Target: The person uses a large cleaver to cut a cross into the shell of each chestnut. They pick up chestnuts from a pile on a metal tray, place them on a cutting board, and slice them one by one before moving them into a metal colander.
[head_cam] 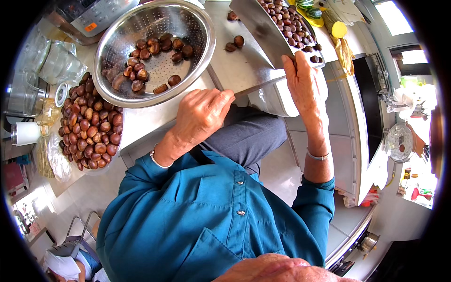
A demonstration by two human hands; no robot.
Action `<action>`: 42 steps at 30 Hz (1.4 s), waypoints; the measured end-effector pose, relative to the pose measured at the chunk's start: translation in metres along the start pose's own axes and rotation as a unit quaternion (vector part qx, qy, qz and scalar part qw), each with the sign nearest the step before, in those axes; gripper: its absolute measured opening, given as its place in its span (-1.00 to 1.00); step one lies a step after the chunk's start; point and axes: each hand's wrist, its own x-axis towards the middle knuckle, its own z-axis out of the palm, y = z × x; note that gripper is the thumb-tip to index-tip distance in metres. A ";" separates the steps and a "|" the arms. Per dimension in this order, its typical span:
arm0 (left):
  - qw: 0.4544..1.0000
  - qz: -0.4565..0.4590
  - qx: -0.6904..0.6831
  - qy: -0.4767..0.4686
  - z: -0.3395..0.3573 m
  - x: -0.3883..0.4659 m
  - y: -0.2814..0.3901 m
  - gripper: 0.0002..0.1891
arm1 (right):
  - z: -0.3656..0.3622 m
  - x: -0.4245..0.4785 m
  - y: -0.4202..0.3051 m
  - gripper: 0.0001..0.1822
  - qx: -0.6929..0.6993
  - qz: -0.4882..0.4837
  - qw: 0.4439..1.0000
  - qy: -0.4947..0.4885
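My right hand (306, 81) grips a broad-bladed cleaver (262, 30), hiding its handle. The blade slants across a metal-looking cutting board (253, 72). On the board, left of the blade, lie two brown chestnuts (239, 41) close together and another farther back. My left hand (204, 118) is curled by the board's front edge, below the colander's rim. Its fingers are closed; nothing shows in them, though the palm is hidden. A perforated steel colander (155, 100) stands to its left, with several chestnuts (144, 53) inside, some showing pale marks.
A heaped bowl of chestnuts (90, 130) sits at the left counter edge, beside glass jugs (58, 61). Beyond the cleaver is a tray of chestnuts (287, 26) near striped green gourds (313, 13). An appliance (91, 17) stands behind the colander. Another person (67, 262) is at lower left.
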 end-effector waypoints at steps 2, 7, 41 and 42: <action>1.000 -0.012 -0.018 0.000 0.000 0.002 0.001 -0.74 | -0.002 -0.003 0.002 -0.67 0.025 0.006 1.000 0.010; 0.997 -0.051 -0.056 0.007 -0.002 0.009 0.003 -0.79 | -0.007 -0.008 -0.001 -0.66 0.099 -0.005 0.995 0.031; 0.999 -0.021 -0.039 0.005 0.004 0.004 -0.001 -0.80 | 0.015 -0.002 -0.029 -0.70 0.000 -0.085 0.996 0.001; 0.999 -0.021 -0.038 0.005 0.004 0.004 -0.002 -0.80 | 0.014 -0.002 -0.029 -0.70 0.008 -0.071 0.997 -0.004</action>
